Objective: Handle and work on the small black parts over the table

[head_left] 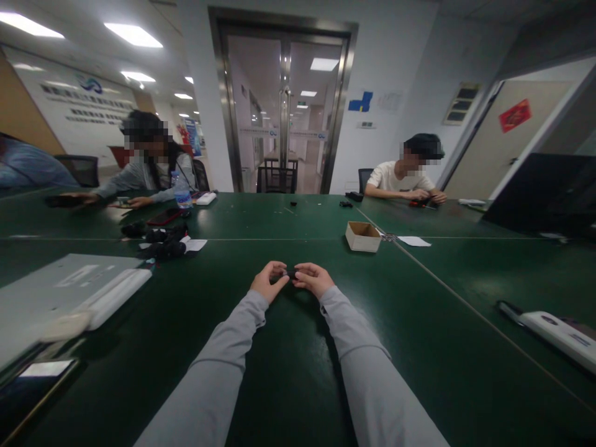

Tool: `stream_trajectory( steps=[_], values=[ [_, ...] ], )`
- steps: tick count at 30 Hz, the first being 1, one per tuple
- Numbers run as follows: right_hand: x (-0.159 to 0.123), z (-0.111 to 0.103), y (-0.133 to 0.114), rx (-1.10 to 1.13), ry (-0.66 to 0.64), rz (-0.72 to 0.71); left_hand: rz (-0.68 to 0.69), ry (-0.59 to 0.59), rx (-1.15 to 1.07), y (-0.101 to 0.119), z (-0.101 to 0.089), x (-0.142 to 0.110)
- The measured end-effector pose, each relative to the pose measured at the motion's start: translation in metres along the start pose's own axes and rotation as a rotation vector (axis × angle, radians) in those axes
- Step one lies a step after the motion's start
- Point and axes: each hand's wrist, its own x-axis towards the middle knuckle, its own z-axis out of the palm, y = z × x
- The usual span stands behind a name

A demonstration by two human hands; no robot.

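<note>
Between my two hands is a small black object (291,274), too small and too covered by fingers to name. My left hand (269,280) pinches its left end with thumb and fingers. On the other end, my right hand (315,279) closes in the same way. Both hands are held low over the green table (298,347), near its middle seam, with grey sleeves reaching up to the wrists. An open cardboard box (363,238) sits beyond my right hand.
To the left lie a silver laptop-like slab (79,279), a phone (32,397) and a tangle of black items (162,242). A water bottle (182,191) stands farther back. A white power strip (559,335) lies at right. Co-workers sit across the table.
</note>
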Motion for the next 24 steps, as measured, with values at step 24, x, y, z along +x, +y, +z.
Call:
stream_trajectory(
  steps=[24],
  values=[
    [-0.0025, 0.0014, -0.0012, -0.041, -0.065, 0.011, -0.036, -0.073, 0.072, 0.0074, -0.0019, -0.0023]
  ],
)
